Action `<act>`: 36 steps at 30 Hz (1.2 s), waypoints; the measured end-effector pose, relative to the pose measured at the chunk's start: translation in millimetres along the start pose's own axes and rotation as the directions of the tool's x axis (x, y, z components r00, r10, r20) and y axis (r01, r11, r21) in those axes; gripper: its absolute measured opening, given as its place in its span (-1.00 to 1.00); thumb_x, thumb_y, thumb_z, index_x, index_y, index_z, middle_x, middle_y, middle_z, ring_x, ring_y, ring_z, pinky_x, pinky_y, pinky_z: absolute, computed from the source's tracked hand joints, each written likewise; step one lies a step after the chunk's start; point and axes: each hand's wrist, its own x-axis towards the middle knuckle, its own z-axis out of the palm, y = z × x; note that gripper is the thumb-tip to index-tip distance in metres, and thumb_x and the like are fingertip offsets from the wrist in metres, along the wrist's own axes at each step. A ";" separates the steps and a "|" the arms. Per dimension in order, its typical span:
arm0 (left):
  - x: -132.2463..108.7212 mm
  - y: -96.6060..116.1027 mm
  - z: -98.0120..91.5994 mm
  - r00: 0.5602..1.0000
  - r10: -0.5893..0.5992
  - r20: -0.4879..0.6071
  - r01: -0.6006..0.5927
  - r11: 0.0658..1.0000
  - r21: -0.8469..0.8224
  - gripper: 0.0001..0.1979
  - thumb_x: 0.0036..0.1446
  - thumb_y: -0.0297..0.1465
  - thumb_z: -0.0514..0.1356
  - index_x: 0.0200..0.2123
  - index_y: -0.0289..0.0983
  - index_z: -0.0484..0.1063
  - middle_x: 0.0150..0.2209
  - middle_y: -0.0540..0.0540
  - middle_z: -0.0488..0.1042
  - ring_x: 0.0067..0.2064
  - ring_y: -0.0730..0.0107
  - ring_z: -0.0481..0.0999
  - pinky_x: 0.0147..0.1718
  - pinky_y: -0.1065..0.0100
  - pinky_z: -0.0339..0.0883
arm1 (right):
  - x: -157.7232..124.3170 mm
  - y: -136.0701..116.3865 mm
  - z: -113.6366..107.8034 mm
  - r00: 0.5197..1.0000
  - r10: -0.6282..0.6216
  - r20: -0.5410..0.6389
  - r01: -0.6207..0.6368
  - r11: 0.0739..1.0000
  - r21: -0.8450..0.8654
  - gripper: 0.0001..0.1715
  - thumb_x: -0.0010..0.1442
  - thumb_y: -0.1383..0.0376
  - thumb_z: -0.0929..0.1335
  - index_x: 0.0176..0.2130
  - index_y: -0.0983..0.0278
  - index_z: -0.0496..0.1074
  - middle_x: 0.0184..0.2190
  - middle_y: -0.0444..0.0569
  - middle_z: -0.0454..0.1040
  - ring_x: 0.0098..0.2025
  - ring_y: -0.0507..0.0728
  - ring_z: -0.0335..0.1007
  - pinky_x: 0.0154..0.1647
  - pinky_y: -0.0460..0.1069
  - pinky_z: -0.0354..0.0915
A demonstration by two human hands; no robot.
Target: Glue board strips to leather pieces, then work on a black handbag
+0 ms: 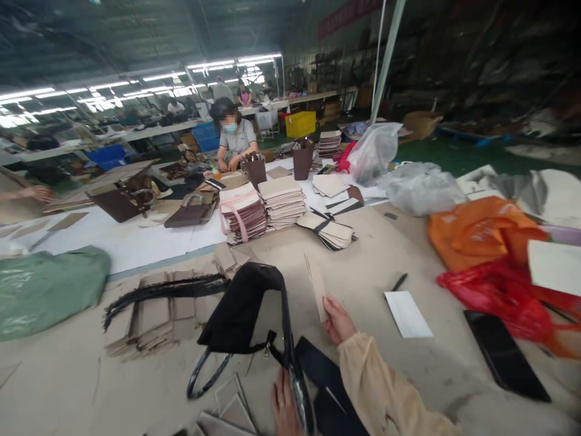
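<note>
My right hand [338,320] is closed on a thin tan card piece [316,284], holding it upright above the table. My left hand [285,407] rests near the bottom edge against the glossy black bag [247,309], by its strap; its fingers lie against the bag and look wrapped on the edge. The black bag stands partly folded in front of me, with a looped black handle [206,375] lying on the table. Dark flat panels [324,381] lie under my right forearm.
Stacks of tan card pieces [154,315] with black straps lie to the left, more bundles [284,200] further back. A white slip [407,313], a pen [399,281], a black phone [503,354], red and orange plastic bags [490,242] sit right. A masked co-worker [236,142] sits across.
</note>
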 end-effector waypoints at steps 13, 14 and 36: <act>-15.7 53.4 -23.2 0.967 -0.191 -0.168 0.148 0.960 -0.239 -0.62 0.15 -0.51 -0.01 0.01 -0.44 0.37 0.13 -0.42 0.26 0.23 -0.02 0.14 0.18 -0.10 -0.05 | -192.9 15.0 -68.4 0.963 0.264 0.062 -0.271 0.941 0.205 -0.56 -0.12 0.28 0.51 -0.18 0.15 0.44 -0.36 -0.20 0.54 -0.43 -0.04 0.45 -0.45 -0.18 0.37; -27.0 60.5 -26.0 0.962 -0.232 -0.146 0.185 0.942 -0.280 -0.66 0.18 -0.46 -0.02 -0.03 -0.41 0.40 0.08 -0.38 0.33 0.17 0.06 0.24 0.16 -0.01 0.05 | -205.7 15.5 -71.4 0.954 0.286 0.084 -0.297 0.939 0.171 -0.55 -0.13 0.28 0.51 -0.18 0.15 0.44 -0.36 -0.21 0.54 -0.43 -0.05 0.44 -0.44 -0.19 0.36; -271.8 71.2 -9.7 0.994 -0.085 -0.071 0.055 0.936 -0.347 -0.76 0.21 -0.49 -0.03 -0.21 -0.29 0.42 -0.31 -0.17 0.49 -0.25 0.37 0.47 -0.24 0.34 0.40 | -294.8 92.8 -52.2 0.679 0.085 0.729 0.595 0.518 -0.615 -0.57 0.17 0.30 0.26 0.04 0.27 0.38 0.02 0.11 0.38 0.08 0.17 0.26 0.15 0.15 0.19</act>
